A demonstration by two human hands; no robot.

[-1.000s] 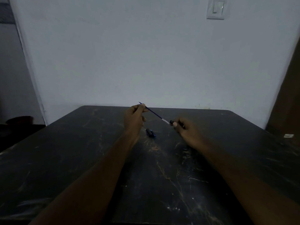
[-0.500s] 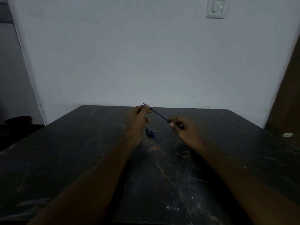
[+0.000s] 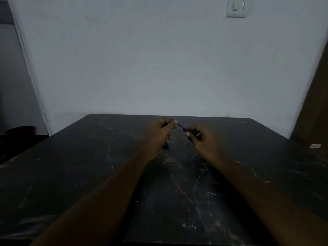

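Forearms: both reach forward from the near edge and draw close together toward the far side of the worktop (image 3: 88, 166).
Worktop: dark stone-look surface with pale and rust-coloured veins, its far edge against the wall.
Blue piece (image 3: 167, 146): a small blue part lies flat on the worktop, just below the left wrist and partly hidden by it; too small to tell what it is.
Left hand (image 3: 162, 129): raised above the worktop with fingers curled, thumb and forefinger pinching the far end of the thin blue rod.
Right hand (image 3: 200, 139): raised near the left hand but apart from it, fingers curled round the dark barrel (image 3: 185, 129).
Thin blue rod (image 3: 180, 125): held in the air, it bridges the gap between the hands, slanting from upper left to lower right; its lower end meets the mouth of the dark barrel, and its tip pokes out past the left fingers.
White object (image 3: 315, 146): small, at the right edge beyond the worktop, too blurred to identify.
Wall (image 3: 159, 59): plain and pale, behind the worktop.
Light switch (image 3: 236, 7): white plate high on the wall, to the right.
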